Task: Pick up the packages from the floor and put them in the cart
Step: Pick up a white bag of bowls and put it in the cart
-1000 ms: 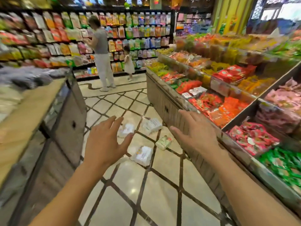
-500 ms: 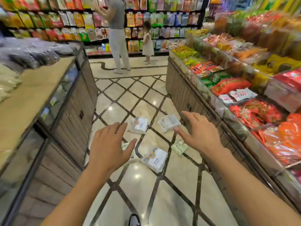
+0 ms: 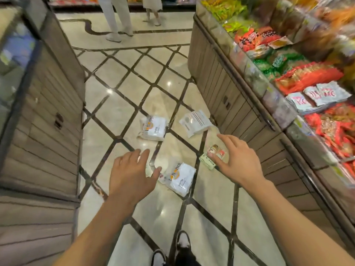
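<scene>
Left grip (image 3: 132,169) and right grip (image 3: 238,160) spread, empty, above four packages on the floor: three white (image 3: 153,127) (image 3: 196,122) (image 3: 181,178), one green (image 3: 208,161). Aisle between two benches (image 3: 221,93).

I see a shop aisle: snack packets (image 3: 307,77) heaped in display bins (image 3: 249,73), shoppers (image 3: 117,18) on tiled floor (image 3: 123,89).

Floor (image 3: 123,89): three white packages — far left one (image 3: 153,128), far right one (image 3: 195,122), near one (image 3: 180,178). One small green package (image 3: 206,163). Possibly another beneath the left hand; cannot tell. Hands: two, left hand (image 3: 130,172), right hand (image 3: 238,160). Shoes at bottom edge: two. Display units flanking the aisle: two. People at the far end: two.
</scene>
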`<state>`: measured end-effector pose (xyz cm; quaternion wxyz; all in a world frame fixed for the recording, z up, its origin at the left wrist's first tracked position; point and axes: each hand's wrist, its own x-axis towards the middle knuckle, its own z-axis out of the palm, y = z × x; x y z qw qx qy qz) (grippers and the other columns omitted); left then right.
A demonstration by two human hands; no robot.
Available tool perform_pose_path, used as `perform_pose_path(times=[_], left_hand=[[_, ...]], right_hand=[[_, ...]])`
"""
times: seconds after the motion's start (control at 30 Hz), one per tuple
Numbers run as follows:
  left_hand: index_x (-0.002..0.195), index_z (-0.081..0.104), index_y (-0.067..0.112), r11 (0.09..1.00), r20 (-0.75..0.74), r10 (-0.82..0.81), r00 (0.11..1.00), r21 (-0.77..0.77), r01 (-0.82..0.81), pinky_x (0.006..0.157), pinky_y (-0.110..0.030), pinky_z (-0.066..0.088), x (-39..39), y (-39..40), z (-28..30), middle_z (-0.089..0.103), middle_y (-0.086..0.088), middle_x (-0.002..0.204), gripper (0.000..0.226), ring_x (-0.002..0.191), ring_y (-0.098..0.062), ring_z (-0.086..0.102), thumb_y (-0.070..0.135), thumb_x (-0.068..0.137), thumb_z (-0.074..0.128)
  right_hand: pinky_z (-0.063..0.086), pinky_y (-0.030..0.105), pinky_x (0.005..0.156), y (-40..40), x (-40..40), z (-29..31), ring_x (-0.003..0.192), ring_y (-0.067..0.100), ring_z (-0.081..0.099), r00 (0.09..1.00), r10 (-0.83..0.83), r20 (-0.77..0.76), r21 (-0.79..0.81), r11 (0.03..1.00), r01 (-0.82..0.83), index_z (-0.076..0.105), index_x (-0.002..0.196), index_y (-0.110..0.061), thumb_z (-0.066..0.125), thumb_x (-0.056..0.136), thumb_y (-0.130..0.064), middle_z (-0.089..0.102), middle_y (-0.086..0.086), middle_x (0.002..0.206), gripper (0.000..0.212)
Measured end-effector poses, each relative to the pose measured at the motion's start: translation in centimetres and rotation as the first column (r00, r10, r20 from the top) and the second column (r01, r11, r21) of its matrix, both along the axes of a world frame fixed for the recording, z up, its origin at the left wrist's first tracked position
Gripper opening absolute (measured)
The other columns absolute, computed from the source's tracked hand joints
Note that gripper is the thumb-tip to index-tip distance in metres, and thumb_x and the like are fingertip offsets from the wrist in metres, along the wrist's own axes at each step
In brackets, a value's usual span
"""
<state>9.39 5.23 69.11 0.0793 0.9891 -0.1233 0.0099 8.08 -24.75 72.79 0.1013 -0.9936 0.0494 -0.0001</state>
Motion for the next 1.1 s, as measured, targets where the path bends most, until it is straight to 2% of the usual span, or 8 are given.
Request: perform_pose_path(times=[0.3,0.5,0.57,0.63,0.7,0.8,1.0,1.1], left_hand=[[0.116,0.073,0.005,0.997,-0.215,0.008,0.977,0.079,0.009,0.083,-0.051,0.054,9.5,-5.2,-20.9,0.076,-0.02,0.108,0.065,0.094,-0.041,0.072,0.055,0.086,0.047],[0.11,0.076,0.001,0.979,-0.43,0.01,0.903,0.187,0.079,0.073,-0.051,0.054,10.8,-8.3,-43.0,0.073,-0.023,0.091,0.067,0.08,-0.042,0.07,0.053,0.085,0.042],[0.104,0.077,0.004,0.975,-0.515,0.034,0.857,0.204,0.084,0.071,-0.049,0.053,10.1,-9.1,-50.2,0.071,-0.02,0.085,0.065,0.075,-0.039,0.068,0.053,0.085,0.038],[0.12,0.069,0.011,0.967,-0.62,0.103,0.778,0.244,0.067,0.084,-0.048,0.048,9.3,-9.7,-56.0,0.072,-0.015,0.104,0.066,0.095,-0.035,0.067,0.056,0.093,0.03],[0.138,0.053,0.018,0.953,-0.618,0.142,0.773,0.297,0.063,0.096,-0.044,0.041,8.7,-10.3,-61.5,0.065,-0.008,0.128,0.065,0.118,-0.029,0.06,0.062,0.1,0.025],[0.14,0.05,0.018,0.948,-0.635,0.174,0.752,0.315,0.047,0.098,-0.042,0.041,8.0,-11.1,-67.5,0.064,-0.005,0.131,0.073,0.122,-0.027,0.058,0.072,0.098,0.022],[0.158,0.019,0.01,0.919,-0.703,0.328,0.631,0.082,-0.386,0.098,-0.042,0.046,9.2,-14.0,-73.0,0.066,-0.007,0.133,0.138,0.126,-0.029,0.06,0.096,0.056,-0.016],[0.159,0.002,0.006,0.775,-0.76,0.353,0.546,-0.089,-0.626,0.102,-0.042,0.044,10.3,-16.0,-73.4,0.057,-0.014,0.145,0.125,0.131,-0.034,0.056,0.095,0.075,0.024]], right_hand=[[0.051,0.051,0.099,-3.7,12.9,-21.5,0.128,0.036,0.059,0.987,0.077,-0.143,-0.004,0.997,-0.078,0.056,0.148,-0.022,0.05,0.093,-0.073,0.064,0.005,0.142,0.075],[0.05,0.049,0.099,-4.4,19.5,-43.6,0.13,0.034,0.058,0.935,0.149,-0.321,-0.043,0.984,-0.172,0.055,0.149,-0.026,0.033,0.083,-0.079,0.061,0.004,0.143,0.087],[0.046,0.047,0.104,-4.1,20.8,-51.0,0.138,0.032,0.051,0.897,0.175,-0.405,-0.083,0.97,-0.227,0.047,0.154,-0.028,0.038,0.089,-0.079,0.055,0.003,0.15,0.083],[0.042,0.045,0.109,-3.9,22.0,-57.5,0.143,0.029,0.045,0.852,0.201,-0.484,-0.132,0.946,-0.297,0.038,0.158,-0.03,0.045,0.096,-0.073,0.049,0.002,0.155,0.077],[0.042,0.045,0.11,-3.7,23.3,-62.9,0.142,0.029,0.045,0.826,0.221,-0.518,-0.165,0.922,-0.35,0.035,0.159,-0.03,0.045,0.097,-0.071,0.048,0.002,0.154,0.075],[0.043,0.045,0.108,-3.8,24.9,-69.1,0.14,0.031,0.047,0.795,0.247,-0.553,-0.177,0.898,-0.403,0.035,0.158,-0.031,0.042,0.095,-0.076,0.05,0.004,0.152,0.078],[0.047,0.046,0.1,-4.4,25.9,-75.8,0.126,0.036,0.061,0.805,0.206,-0.556,0.087,0.978,-0.19,0.026,0.15,-0.042,0.043,0.08,-0.091,0.06,0.008,0.144,0.087],[0.047,0.047,0.105,-5.2,25.3,-76.7,0.129,0.037,0.06,0.821,0.186,-0.54,0.243,0.968,-0.059,0.016,0.152,-0.053,0.044,0.075,-0.093,0.06,0.01,0.147,0.091]])
